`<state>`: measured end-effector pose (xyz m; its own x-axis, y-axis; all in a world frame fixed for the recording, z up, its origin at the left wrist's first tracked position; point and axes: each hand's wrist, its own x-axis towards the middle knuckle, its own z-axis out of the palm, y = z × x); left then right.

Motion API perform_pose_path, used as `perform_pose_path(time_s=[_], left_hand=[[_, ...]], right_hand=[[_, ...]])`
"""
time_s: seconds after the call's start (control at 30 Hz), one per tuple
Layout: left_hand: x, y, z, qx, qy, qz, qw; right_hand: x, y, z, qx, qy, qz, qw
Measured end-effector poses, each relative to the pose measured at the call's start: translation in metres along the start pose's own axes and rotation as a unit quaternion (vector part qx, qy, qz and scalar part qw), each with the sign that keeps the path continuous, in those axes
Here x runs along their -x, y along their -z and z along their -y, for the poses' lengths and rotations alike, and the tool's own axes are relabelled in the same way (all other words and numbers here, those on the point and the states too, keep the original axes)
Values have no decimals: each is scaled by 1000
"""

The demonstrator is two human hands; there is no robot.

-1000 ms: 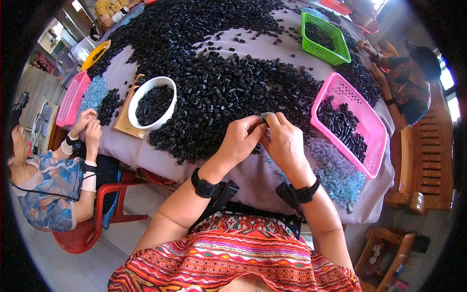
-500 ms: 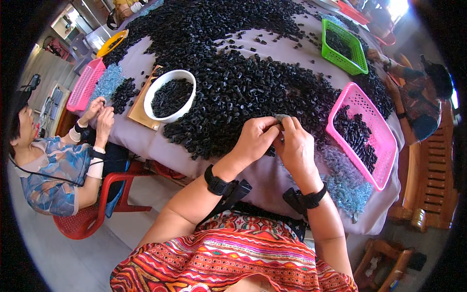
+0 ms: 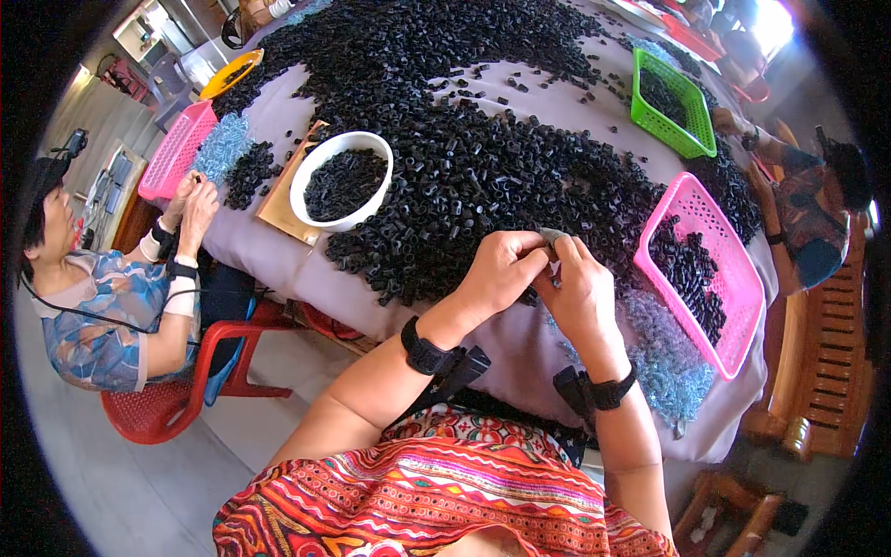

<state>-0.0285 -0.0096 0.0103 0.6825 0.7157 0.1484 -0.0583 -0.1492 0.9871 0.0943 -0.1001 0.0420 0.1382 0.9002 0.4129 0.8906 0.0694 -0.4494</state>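
Note:
My left hand (image 3: 501, 271) and my right hand (image 3: 581, 292) meet above the near edge of the table, thumbs and fingertips pinched together. Whatever lies between them is too small and too covered to make out. A greyish piece (image 3: 554, 236) shows at the right fingertips; whether it is worn on a finger or held, I cannot tell. Just beyond my hands spreads a big heap of short black tube-like pieces (image 3: 464, 200). Beside my right hand, at the table's edge, lies a pile of small clear bluish pieces (image 3: 670, 357).
A pink basket (image 3: 742, 306) with black pieces stands at the right, a green basket (image 3: 703, 130) behind it. Left of the heap, a white bowl (image 3: 295, 190) of black pieces rests by a brown board (image 3: 283, 221). A person (image 3: 111, 306) sits at left; another person (image 3: 807, 213) works at right.
The whole view has shifted slightly, so the table's things appear a little farther right and lower. Both hands stay pinched together, with only small finger movement.

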Motion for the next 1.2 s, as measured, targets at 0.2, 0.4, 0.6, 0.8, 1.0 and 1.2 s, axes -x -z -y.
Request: perform_pose_path(time_s=[0.2,0.4,0.6,0.8,1.0,1.2], left_hand=[[1,3,-2,-28,12,14,999],[1,-1,1,-14,8,1,1000],[1,-1,-3,-37,-11,-21,999],[1,-3,3,-84,-27,-4,996],[1,-4,-4,-97,-43,13,994],[2,-5,4,-151,-37,14,988]], right_hand=[[0,4,-1,26,45,3,999],[1,1,-4,1,23,-2,1000],[-1,-8,-7,-11,-26,9,1000],[2,-6,-10,29,3,-21,999],[9,-6,-10,38,-14,-20,999],[7,-4,-6,30,-33,-21,999]])
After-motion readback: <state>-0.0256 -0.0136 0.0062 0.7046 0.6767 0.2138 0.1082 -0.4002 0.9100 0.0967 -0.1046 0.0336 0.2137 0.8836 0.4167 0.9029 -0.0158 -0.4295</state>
